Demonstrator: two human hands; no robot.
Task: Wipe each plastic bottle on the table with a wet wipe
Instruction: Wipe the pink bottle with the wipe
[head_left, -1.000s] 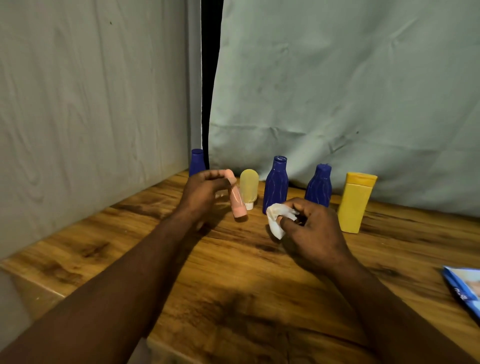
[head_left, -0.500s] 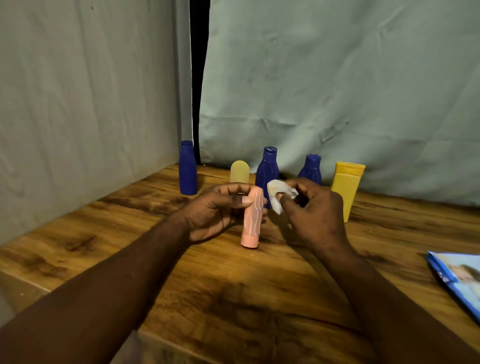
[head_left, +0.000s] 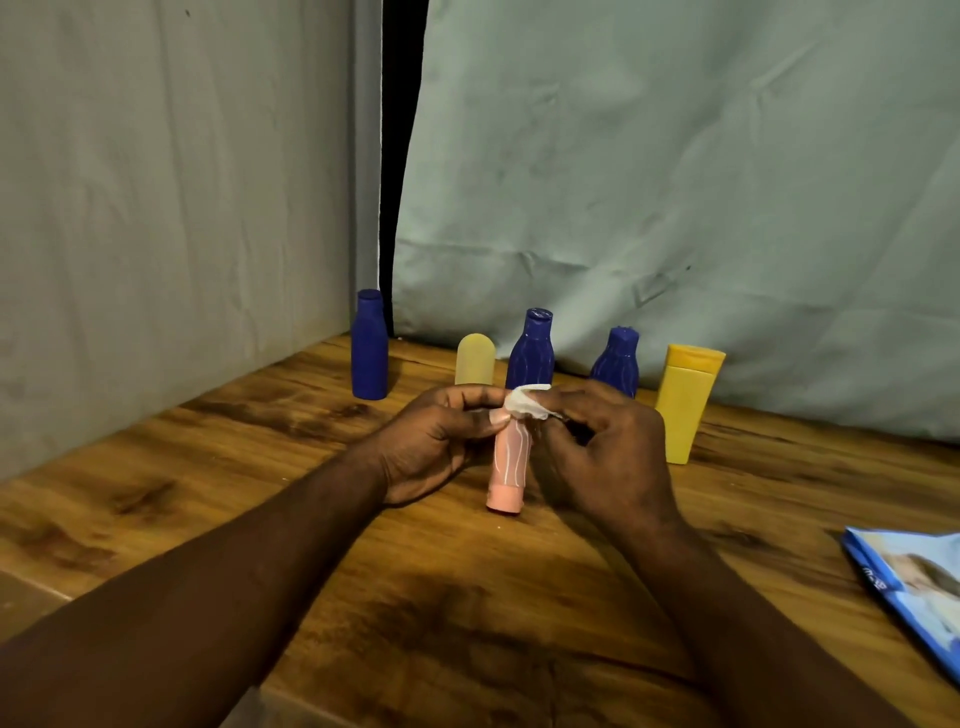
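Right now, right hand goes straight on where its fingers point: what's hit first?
Likely the pink bottle, its upper end, through the wet wipe the right hand pinches; the left hand just beyond.

Dim, warm, underexposed. Light seems to come from above: a soft dark shadow pools on the counter below the forearms, which go near black low in frame. Only a mild sheen on the wood. Wipe is the brightest spot; pink bottle under it is fairly sharp. Wide-angle bend at edges: dark gap in the backdrop leans. Blue packet at right edge is soft.
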